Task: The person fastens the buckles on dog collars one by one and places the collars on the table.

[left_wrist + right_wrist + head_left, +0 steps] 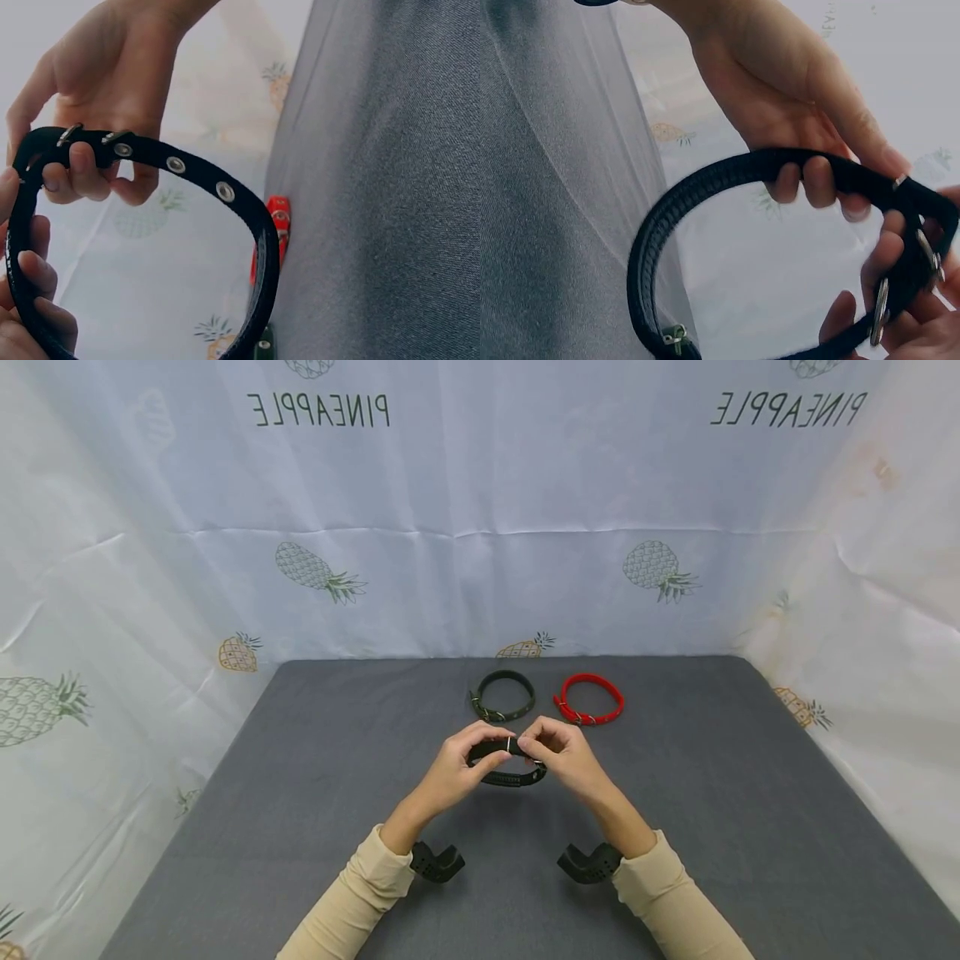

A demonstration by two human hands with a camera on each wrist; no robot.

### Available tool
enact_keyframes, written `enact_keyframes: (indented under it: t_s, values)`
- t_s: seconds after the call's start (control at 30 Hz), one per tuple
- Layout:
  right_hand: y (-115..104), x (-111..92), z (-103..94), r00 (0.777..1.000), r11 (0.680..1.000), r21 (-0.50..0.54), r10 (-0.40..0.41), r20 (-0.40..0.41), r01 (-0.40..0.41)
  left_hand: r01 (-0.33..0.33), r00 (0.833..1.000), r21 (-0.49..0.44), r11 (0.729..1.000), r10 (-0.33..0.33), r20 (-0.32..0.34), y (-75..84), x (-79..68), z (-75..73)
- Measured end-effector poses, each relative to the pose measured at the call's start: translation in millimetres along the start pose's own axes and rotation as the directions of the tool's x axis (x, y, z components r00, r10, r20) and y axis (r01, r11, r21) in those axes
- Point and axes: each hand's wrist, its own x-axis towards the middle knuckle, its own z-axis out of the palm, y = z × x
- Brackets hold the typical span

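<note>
Both hands hold a black dog collar (pixel 512 780) in a closed loop above the table. In the head view my left hand (pixel 459 760) pinches its left side, and my right hand (pixel 564 753) pinches the strap close to the metal loop. The left wrist view shows the collar (pixel 271 232) with metal eyelets (pixel 175 165) along its strap, and the right hand (pixel 124 82) gripping near the buckle. From the right wrist, the left hand (pixel 780 82) has its fingers curled round the band, while right-hand fingers sit by the metal hardware (pixel 880 311).
Behind the hands, a dark green collar (pixel 504 674) and a red collar (pixel 590 677) lie buckled on the grey table (pixel 315 793). A white curtain (pixel 450 468) with pineapple prints hangs at the back and sides. Black wrist mounts (pixel 437 863) extend inward below the hands.
</note>
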Motion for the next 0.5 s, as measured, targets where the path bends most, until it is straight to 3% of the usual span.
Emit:
enact_keyframes:
  t_s: [0.2,0.5]
  values:
    - [0.7,-3.3,-8.5,0.992,0.993,0.011,0.115,0.044,-0.115,0.018,1.0,-0.056,0.998,-0.019,-0.009,-0.9,-1.3,-1.0]
    - [6.7,-3.3,-13.5,0.973,0.984,0.024,0.17,0.156,-0.176,0.008,0.999,-0.113,0.994,-0.012,-0.038,-3.0,-1.3,-2.8]
